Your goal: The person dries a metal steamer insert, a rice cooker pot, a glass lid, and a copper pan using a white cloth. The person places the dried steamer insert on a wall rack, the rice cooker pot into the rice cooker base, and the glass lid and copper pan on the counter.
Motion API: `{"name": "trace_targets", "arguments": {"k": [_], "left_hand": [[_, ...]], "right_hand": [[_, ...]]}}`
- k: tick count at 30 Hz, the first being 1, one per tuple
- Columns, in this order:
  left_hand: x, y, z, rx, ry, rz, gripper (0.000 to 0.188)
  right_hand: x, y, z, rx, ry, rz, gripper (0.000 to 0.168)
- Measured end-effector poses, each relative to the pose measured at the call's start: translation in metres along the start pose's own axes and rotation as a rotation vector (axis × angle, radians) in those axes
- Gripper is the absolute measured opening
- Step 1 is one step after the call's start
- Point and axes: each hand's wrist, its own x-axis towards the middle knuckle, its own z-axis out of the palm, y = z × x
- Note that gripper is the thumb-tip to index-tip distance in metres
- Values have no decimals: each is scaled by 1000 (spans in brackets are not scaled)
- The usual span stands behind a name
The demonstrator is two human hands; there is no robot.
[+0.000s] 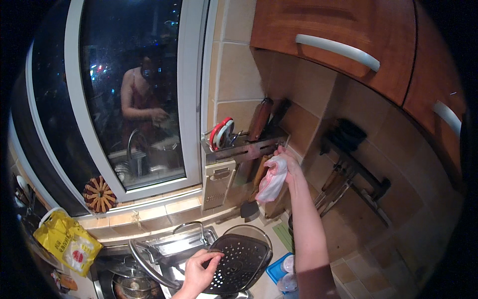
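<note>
My right hand [291,166] is raised at the tiled wall and holds a pink and white cloth [272,183]. Its fingertips are at the right end of a metal knife rack [244,153]; whether they touch it is hard to tell. Below, my left hand [201,271] is over the left side of a dark perforated drain basket [242,261], thumb and fingers bent close together. Whether that hand grips the basket's rim or only hovers is not clear. A steel sink [186,244] with a curved faucet [149,267] lies beside the basket.
Knife handles [261,117] and red-handled scissors [220,134] stand in the rack, a grater [219,185] in front. Wooden cabinets [336,22] overhang at upper right. A yellow bag [67,239] sits at left by the window [130,93]. A blue-edged container [278,267] is right of the basket.
</note>
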Motion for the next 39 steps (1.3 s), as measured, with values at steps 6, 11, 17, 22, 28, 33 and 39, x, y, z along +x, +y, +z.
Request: {"name": "trace_targets", "arguments": {"k": [6,11,17,22,28,33,39], "left_hand": [[-2,1,0,-46,-71,-50,13],[-6,2,3,-75,-92,-53,12],[-12,4,4,-80,-97,-56,12],[-16,9,2,-57,-96,-78,12],[-23,13,-3,-87,-98,-49,14],[-24,5,1,-98,-96,-80,12],[-27,25,-6,-223,-115,-163,13]], "right_hand": [[12,5,-11,4,-75,90,16],[11,-3,-8,146,5,197,20],[26,17,-12,49,113,10,15],[25,31,5,-199,338,-297,17],[19,44,30,-337,611,-676,19],[22,46,10,-664,632,-766,19],[-8,38,27,-889,624,-822,24]]}}
